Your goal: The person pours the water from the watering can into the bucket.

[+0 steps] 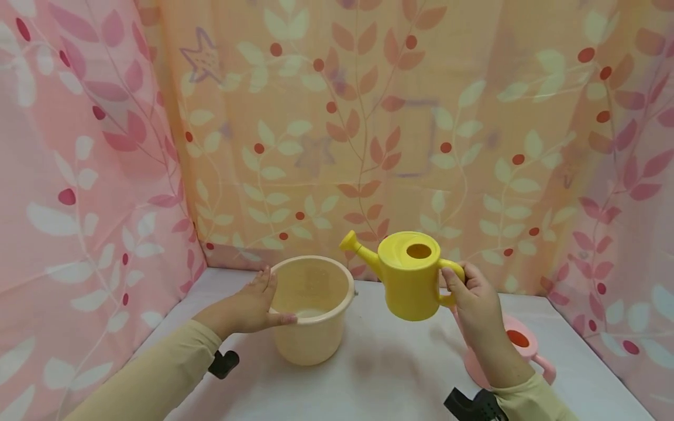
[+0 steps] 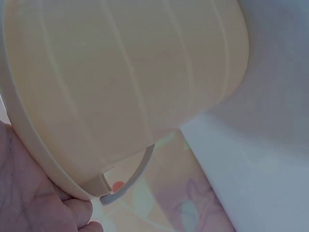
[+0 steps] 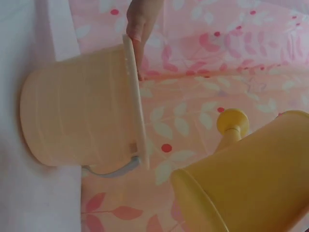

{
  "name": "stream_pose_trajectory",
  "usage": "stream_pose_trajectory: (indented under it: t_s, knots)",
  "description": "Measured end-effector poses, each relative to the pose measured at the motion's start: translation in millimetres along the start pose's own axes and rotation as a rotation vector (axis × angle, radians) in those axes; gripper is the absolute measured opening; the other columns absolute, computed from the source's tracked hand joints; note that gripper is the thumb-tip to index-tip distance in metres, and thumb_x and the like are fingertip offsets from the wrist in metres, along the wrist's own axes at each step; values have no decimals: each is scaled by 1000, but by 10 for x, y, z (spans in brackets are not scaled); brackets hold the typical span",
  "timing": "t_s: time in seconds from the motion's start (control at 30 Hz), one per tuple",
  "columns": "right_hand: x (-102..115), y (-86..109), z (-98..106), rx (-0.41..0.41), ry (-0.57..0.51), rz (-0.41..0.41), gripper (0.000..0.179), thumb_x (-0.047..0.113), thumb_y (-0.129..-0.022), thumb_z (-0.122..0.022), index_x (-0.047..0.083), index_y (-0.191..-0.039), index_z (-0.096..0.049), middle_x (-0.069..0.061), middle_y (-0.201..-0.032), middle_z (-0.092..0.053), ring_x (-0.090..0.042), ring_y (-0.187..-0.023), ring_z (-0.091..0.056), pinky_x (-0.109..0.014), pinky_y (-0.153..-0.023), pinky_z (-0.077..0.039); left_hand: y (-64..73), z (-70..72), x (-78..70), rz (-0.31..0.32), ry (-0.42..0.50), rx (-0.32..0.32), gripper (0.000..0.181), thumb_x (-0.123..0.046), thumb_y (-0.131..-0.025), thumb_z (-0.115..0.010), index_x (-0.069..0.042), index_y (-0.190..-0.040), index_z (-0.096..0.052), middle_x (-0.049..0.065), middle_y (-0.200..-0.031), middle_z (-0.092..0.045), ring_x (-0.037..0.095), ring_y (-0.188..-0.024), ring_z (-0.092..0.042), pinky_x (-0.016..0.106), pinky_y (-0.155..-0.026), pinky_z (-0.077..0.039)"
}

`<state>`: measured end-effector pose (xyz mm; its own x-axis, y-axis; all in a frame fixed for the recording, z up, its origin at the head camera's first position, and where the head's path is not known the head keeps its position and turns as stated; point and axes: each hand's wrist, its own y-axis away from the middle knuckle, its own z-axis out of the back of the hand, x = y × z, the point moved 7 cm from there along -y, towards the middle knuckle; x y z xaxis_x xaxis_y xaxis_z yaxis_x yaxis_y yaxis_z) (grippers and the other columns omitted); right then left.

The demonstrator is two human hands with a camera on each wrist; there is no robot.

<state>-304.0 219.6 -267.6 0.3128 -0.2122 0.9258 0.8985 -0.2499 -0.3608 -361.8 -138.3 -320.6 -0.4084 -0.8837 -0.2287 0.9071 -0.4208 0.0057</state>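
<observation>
A cream bucket (image 1: pixel 310 339) stands upright on the white table. My left hand (image 1: pixel 247 307) rests against the near left of its rim, thumb along the front and the other fingers stretched out toward the back. The palm and some fingertips show beside the rim (image 2: pixel 34 130) in the left wrist view. My right hand (image 1: pixel 479 307) grips the handle of a yellow watering can (image 1: pixel 411 286), held up in the air right of the bucket. The can's spout (image 1: pixel 363 251) points left toward the bucket, without reaching over it. Inside the bucket only the wall and part of the bottom show.
A pink watering can (image 1: pixel 521 333) sits on the table behind my right forearm, partly hidden by it. Leaf-patterned cloth (image 1: pixel 316 146) hangs at the back and along both sides. The bucket's pale handle (image 3: pixel 116 170) hangs down on its far side.
</observation>
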Motion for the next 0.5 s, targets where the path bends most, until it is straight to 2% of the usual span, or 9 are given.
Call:
stream_pose_trajectory:
  t_s: [0.3, 0.5]
  knots:
    - [254, -203, -90, 0, 101, 88, 39, 40, -89, -55, 2, -99, -53, -3, -80, -46, -16, -77, -44, -20, -62, -42, -4, 11, -24, -3, -13, 5, 114, -73, -75, -48, 15, -139, -13, 34, -146, -3, 43, -136, -4, 53, -108, -13]
    - [309, -260, -178, 21, 136, 75, 45, 44, -87, -56, 2, -103, -53, -8, -88, -47, -19, -84, -46, -23, -66, -48, 6, 16, -27, -2, -7, -6, 115, -73, -74, -49, 14, -139, -14, 33, -146, -4, 43, -136, -4, 53, -107, -13]
